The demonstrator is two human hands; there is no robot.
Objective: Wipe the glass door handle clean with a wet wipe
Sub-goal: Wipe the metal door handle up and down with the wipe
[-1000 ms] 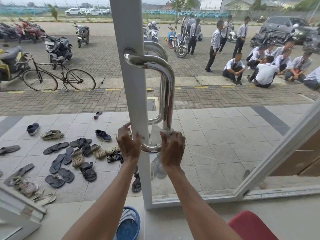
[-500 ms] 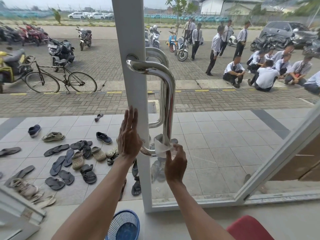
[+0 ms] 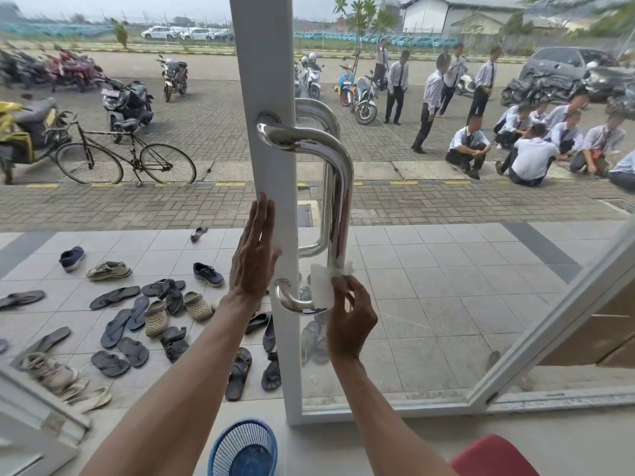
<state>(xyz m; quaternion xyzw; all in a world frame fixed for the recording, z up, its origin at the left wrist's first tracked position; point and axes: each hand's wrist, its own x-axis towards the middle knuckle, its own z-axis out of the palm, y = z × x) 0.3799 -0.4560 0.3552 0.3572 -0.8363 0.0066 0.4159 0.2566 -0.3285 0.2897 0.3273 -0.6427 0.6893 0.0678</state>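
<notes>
The wet wipe [image 3: 322, 286] is pressed against the lower bend of the chrome door handle [image 3: 338, 201], at about 6 o'clock on the handle's loop, where the vertical bar curves back toward the white door frame [image 3: 266, 80]. The right hand [image 3: 350, 321] pinches the wipe between thumb and fingertips, closed on it, with part of the wipe folded over the bar and a small corner showing at 3 o'clock of the tube. The left hand [image 3: 256, 259] is open and flat, fingers together and pointing to 12 o'clock, its palm laid on the frame just beside the handle, at 9 o'clock from it; it holds nothing and seems to steady the door. As for progress, the wiping looks well under way: the wipe is on the metal and working the bottom curve. The upper bend and long vertical bar shine brightly with reflections, but whether they have been wiped cannot be told from this view. A twin handle [image 3: 318, 173] on the far side of the glass shows no wipe on it. What probably remains is the short lower stub into the frame, any untouched stretch above, and perhaps the outer handle.
</notes>
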